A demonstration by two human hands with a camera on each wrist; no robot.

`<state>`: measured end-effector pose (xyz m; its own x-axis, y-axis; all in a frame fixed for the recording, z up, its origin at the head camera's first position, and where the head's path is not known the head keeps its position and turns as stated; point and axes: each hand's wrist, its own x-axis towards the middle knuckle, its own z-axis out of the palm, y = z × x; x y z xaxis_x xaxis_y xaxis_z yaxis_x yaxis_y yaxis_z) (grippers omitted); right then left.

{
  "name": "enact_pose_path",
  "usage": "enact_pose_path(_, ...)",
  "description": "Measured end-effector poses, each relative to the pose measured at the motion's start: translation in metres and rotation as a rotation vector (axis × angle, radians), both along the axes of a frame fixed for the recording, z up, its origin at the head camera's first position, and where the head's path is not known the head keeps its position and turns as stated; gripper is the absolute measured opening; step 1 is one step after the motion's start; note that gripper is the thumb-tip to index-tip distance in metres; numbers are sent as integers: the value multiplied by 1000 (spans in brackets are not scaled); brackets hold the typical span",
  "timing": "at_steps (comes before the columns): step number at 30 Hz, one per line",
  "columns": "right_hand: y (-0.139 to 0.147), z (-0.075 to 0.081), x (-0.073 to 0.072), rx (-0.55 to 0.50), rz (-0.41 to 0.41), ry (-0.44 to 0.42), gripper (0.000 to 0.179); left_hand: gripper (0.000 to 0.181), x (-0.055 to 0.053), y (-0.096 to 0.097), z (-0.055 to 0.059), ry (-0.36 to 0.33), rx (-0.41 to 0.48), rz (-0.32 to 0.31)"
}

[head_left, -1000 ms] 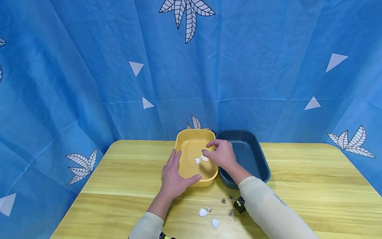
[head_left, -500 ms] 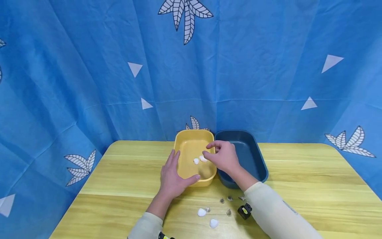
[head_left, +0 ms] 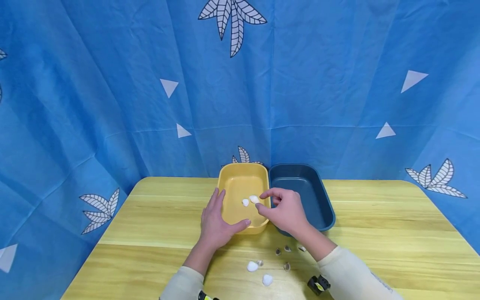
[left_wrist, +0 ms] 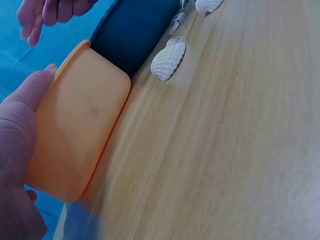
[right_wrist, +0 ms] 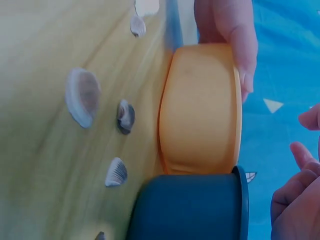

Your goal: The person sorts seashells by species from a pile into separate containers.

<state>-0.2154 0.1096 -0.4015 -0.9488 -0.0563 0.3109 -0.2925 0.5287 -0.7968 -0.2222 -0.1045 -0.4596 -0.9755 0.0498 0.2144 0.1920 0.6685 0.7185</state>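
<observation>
My left hand [head_left: 216, 223] holds the near left corner of a yellow bin [head_left: 243, 230], its thumb along the front rim and its fingers along the left side. Two white seashells [head_left: 245, 202] lie on the bin's floor, side by side. Over the bin's right rim hovers my right hand [head_left: 288, 209], thumb and index finger apart with nothing between them. In the right wrist view, only part of that right hand [right_wrist: 300, 200] shows at the right edge. The left thumb [left_wrist: 30, 92] touches the bin's rim in the left wrist view.
A dark blue bin [head_left: 330, 208] stands against the yellow one's right side. On the wooden table [head_left: 150, 250] in front lie white scallop shells [head_left: 267, 280] and several small brownish shells [head_left: 286, 266]. Behind the table hangs a blue curtain [head_left: 318, 83].
My right hand has drawn back to the right and towards me, away from the shells in the yellow bin. The left hand stays on that bin.
</observation>
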Motion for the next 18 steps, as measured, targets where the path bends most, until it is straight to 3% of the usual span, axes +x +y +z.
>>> enact_pose_path(7,3,-3,19,-20,36,22,14,114,-1,0,-2,2,-16,5)
enact_pose_path(18,4,-21,44,-26,87,57,20,115,0,0,-1,12,-12,-2)
